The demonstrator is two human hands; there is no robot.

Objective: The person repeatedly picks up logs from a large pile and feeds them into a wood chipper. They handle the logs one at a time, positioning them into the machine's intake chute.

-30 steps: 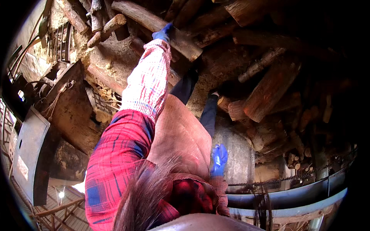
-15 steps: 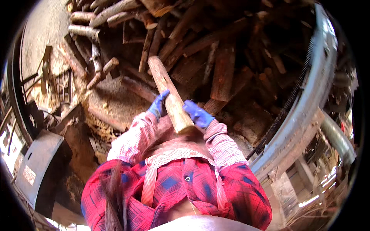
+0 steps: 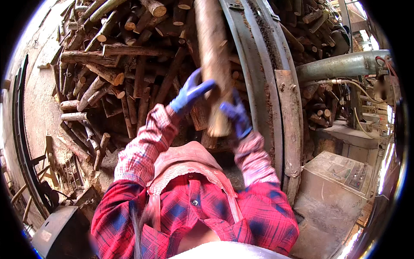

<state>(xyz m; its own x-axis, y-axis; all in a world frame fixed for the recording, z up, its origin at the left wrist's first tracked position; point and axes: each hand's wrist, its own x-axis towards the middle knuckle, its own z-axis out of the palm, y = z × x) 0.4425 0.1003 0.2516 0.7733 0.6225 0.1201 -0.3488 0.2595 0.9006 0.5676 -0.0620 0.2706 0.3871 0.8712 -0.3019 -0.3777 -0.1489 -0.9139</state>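
The person holds a long wooden log (image 3: 213,64) in front of the chest, above the woodpile (image 3: 116,77). Its long axis runs nearly straight away from the body — near end at the hands, far end toward the picture's top. Left hand (image 3: 189,93) and right hand (image 3: 236,114), both in blue gloves, grip its lower end, beside a curved metal rail (image 3: 258,86).

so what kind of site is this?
Probably a firewood or timber-processing yard. A big heap of cut logs and branches fills the ground, a curved metal machine frame runs beside it, and both gloved hands, left and right, grip a log.
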